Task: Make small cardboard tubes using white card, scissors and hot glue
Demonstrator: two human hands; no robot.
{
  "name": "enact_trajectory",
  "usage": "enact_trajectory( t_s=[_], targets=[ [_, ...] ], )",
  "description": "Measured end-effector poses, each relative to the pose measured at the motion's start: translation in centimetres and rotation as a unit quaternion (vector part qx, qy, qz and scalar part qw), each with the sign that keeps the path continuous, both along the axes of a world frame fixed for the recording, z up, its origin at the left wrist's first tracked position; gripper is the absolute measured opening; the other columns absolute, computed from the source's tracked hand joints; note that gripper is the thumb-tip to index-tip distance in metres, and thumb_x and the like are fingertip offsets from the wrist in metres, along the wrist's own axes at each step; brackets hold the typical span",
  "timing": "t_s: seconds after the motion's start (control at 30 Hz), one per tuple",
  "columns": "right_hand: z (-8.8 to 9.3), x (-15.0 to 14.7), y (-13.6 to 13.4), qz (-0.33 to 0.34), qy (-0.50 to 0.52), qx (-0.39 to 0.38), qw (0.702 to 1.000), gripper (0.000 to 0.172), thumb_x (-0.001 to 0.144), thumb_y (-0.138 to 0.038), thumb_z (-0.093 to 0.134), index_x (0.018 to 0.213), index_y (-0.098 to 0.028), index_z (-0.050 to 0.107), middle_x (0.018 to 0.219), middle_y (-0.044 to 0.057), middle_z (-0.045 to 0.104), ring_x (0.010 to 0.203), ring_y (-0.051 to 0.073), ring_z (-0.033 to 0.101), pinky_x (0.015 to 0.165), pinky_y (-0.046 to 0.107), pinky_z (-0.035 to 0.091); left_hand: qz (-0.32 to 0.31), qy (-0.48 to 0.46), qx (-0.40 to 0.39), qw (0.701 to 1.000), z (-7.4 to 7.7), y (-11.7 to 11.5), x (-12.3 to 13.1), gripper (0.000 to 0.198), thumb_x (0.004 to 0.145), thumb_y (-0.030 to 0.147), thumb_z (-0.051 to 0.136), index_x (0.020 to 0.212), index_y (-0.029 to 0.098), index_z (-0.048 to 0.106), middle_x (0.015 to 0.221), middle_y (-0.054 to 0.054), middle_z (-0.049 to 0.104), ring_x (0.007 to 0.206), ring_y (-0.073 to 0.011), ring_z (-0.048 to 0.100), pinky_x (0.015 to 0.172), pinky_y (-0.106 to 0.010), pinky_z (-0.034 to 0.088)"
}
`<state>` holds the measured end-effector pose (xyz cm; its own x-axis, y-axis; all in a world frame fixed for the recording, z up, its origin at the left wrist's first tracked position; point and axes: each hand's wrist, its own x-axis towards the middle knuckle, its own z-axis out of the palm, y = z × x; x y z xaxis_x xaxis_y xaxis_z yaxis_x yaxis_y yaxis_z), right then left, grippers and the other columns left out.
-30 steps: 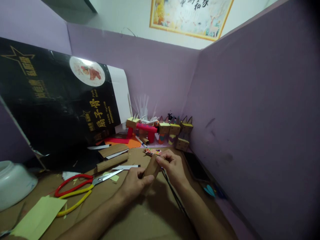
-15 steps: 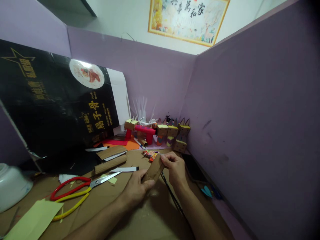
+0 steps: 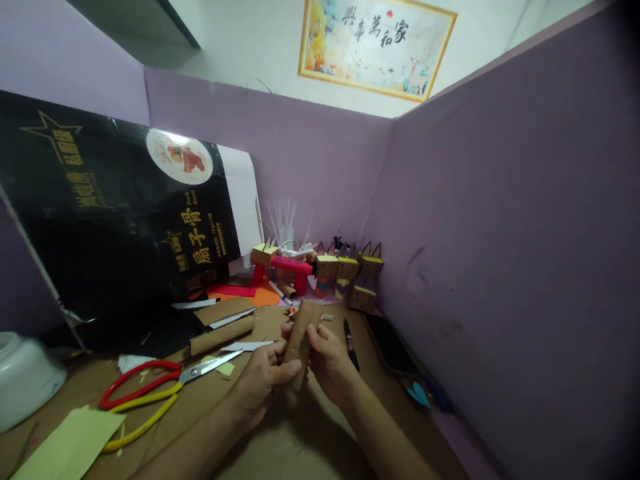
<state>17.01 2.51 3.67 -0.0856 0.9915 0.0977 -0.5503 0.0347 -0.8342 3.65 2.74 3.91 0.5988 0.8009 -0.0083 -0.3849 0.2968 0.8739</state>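
Both hands grip one rolled piece of brown cardboard (image 3: 306, 327), tilted with its top leaning slightly right. My left hand (image 3: 267, 380) closes on its lower left side, thumb across the front. On its right side, my right hand (image 3: 327, 357) holds it with the thumb against the edge. Just behind the roll lies a small multicoloured item (image 3: 291, 313), mostly hidden. A black pen (image 3: 351, 343) rests to the right of my right hand. Left of my hands are scissors (image 3: 187, 373) with red and yellow handles, blades apart.
Two more cardboard pieces (image 3: 223, 335) and white strips lie beyond the scissors. Several small cardboard animal figures (image 3: 345, 267) stand at the back. A black printed carton (image 3: 120, 220) leans at left, above a white pot (image 3: 27, 380). A dark phone-like slab (image 3: 393, 343) lies along the right wall.
The cardboard roll has turned more upright and shifted a little left. My right hand has moved down and left along it, uncovering the black pen on the table.
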Motion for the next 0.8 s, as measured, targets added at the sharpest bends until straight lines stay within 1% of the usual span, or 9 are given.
enact_trajectory(
  t_s=[0.1, 0.17, 0.23, 0.37, 0.53, 0.67, 0.73, 0.8],
  targets=[
    [0.3, 0.7, 0.2, -0.03, 0.036, -0.032, 0.998, 0.042, 0.065, -0.047, 0.072, 0.091, -0.014, 0.067, 0.076, 0.007, 0.071, 0.072, 0.021, 0.066, 0.057, 0.027, 0.047, 0.007, 0.02, -0.031, 0.999, -0.1, -0.3, 0.2, 0.035, 0.064, 0.038, 0.074, 0.082, 0.009, 0.066, 0.076, -0.009, 0.066, 0.068, -0.0175, 0.06, 0.065, -0.028, 0.048],
    [0.4, 1.2, 0.5, -0.04, 0.065, -0.044, 0.996, 0.042, 0.062, -0.046, 0.074, 0.088, -0.014, 0.067, 0.073, 0.006, 0.071, 0.072, 0.021, 0.066, 0.062, 0.029, 0.05, 0.02, 0.033, -0.074, 0.996, -0.3, -0.2, 0.2, 0.037, 0.065, 0.044, 0.072, 0.077, 0.009, 0.065, 0.074, -0.011, 0.068, 0.065, -0.0182, 0.061, 0.064, -0.03, 0.049],
    [0.4, 1.3, 0.7, -0.043, 0.08, -0.051, 0.995, 0.041, 0.059, -0.045, 0.077, 0.085, -0.014, 0.067, 0.073, 0.005, 0.071, 0.072, 0.021, 0.066, 0.065, 0.03, 0.051, 0.034, 0.045, -0.096, 0.994, -0.5, 0.0, 0.2, 0.039, 0.065, 0.047, 0.071, 0.075, 0.01, 0.064, 0.072, -0.011, 0.068, 0.061, -0.0175, 0.061, 0.061, -0.029, 0.049],
    [0.2, 0.7, 0.7, -0.041, 0.076, -0.06, 0.994, 0.041, 0.057, -0.044, 0.078, 0.082, -0.015, 0.065, 0.075, 0.006, 0.071, 0.075, 0.022, 0.067, 0.068, 0.033, 0.053, 0.042, 0.084, -0.061, 0.994, -0.7, 0.3, 0.1, 0.039, 0.062, 0.047, 0.072, 0.072, 0.01, 0.062, 0.067, -0.007, 0.066, 0.057, -0.0147, 0.06, 0.055, -0.025, 0.046],
    [0.0, 0.0, 0.4, -0.057, 0.063, -0.039, 0.996, 0.042, 0.059, -0.04, 0.079, 0.087, -0.015, 0.061, 0.08, 0.006, 0.07, 0.079, 0.022, 0.066, 0.069, 0.033, 0.053, 0.057, 0.144, -0.024, 0.988, -0.9, 0.3, 0.0, 0.037, 0.063, 0.044, 0.072, 0.073, 0.011, 0.061, 0.064, -0.004, 0.063, 0.052, -0.0111, 0.057, 0.048, -0.02, 0.039],
    [-0.4, -0.2, 0.4, -0.079, 0.049, -0.03, 0.995, 0.047, 0.056, -0.037, 0.082, 0.091, -0.016, 0.059, 0.086, 0.006, 0.069, 0.082, 0.022, 0.065, 0.069, 0.032, 0.052, 0.056, 0.147, -0.024, 0.987, -1.2, 0.4, 0.0, 0.038, 0.056, 0.042, 0.077, 0.067, 0.009, 0.06, 0.059, -0.005, 0.063, 0.045, -0.0101, 0.054, 0.044, -0.019, 0.036],
    [-0.5, -0.2, 0.3, -0.081, 0.046, -0.031, 0.995, 0.046, 0.056, -0.04, 0.08, 0.089, -0.017, 0.059, 0.084, 0.006, 0.069, 0.083, 0.022, 0.065, 0.069, 0.032, 0.051, 0.047, 0.142, -0.034, 0.988, -1.2, 0.4, -0.1, 0.038, 0.057, 0.043, 0.075, 0.066, 0.01, 0.059, 0.057, -0.005, 0.063, 0.044, -0.0105, 0.054, 0.044, -0.02, 0.036],
    [-0.4, -0.2, 0.2, -0.06, 0.047, -0.025, 0.997, 0.044, 0.058, -0.042, 0.079, 0.088, -0.017, 0.059, 0.086, 0.007, 0.069, 0.084, 0.022, 0.065, 0.068, 0.032, 0.05, 0.037, 0.132, -0.048, 0.989, -1.2, 0.4, -0.2, 0.037, 0.062, 0.044, 0.071, 0.068, 0.011, 0.058, 0.057, -0.005, 0.063, 0.044, -0.0106, 0.054, 0.045, -0.02, 0.038]
  ],
)
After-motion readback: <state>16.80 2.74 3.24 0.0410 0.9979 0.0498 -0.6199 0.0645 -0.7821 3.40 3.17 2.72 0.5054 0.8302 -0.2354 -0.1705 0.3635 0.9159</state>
